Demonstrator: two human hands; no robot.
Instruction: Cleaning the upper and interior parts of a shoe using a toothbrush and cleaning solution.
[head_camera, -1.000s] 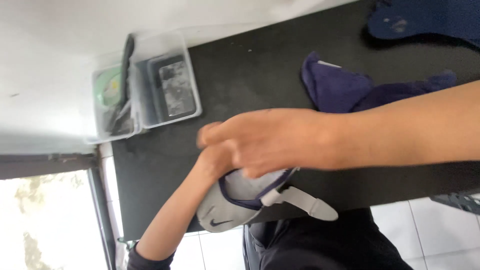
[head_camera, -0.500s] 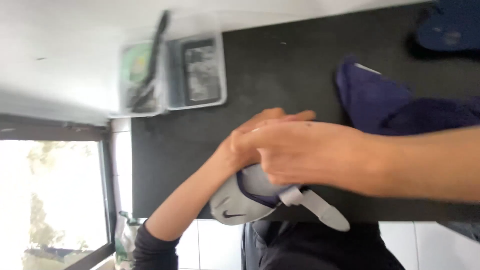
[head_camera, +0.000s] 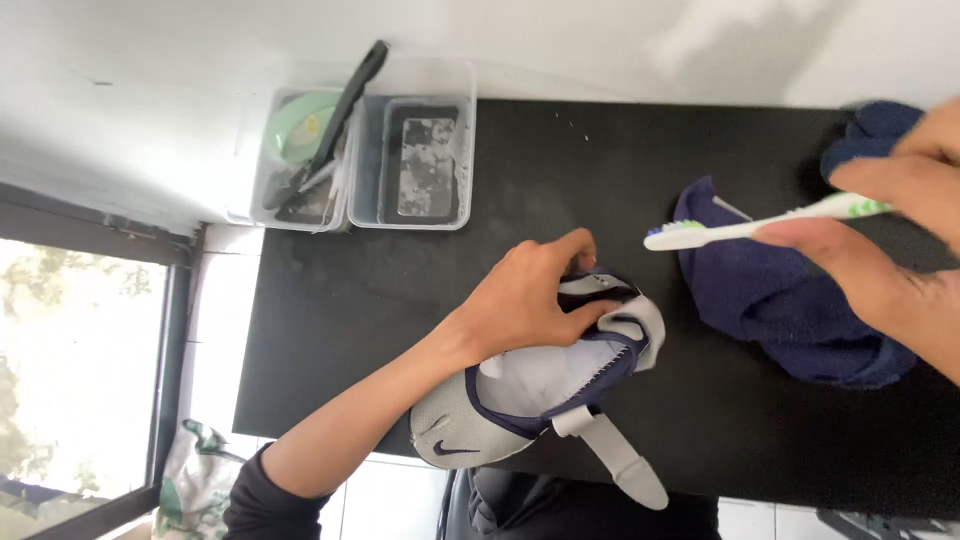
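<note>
My left hand (head_camera: 530, 300) grips the grey shoe (head_camera: 540, 385) on the table (head_camera: 400, 300); my right-hand fingers (head_camera: 850, 265) pinch a toothbrush (head_camera: 760, 225).

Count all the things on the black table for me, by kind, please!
Grey and navy strap shoe, under the left hand: 1
White and green toothbrush, in the right hand: 1
Navy blue cloths: 2
Clear plastic tubs: 2
Total: 6

The left hand (head_camera: 530, 300) grips a grey-and-navy shoe (head_camera: 540, 385) on the black table (head_camera: 350, 300). The right hand (head_camera: 890, 230) holds a toothbrush (head_camera: 750, 225) above a navy cloth (head_camera: 780, 310).
</note>
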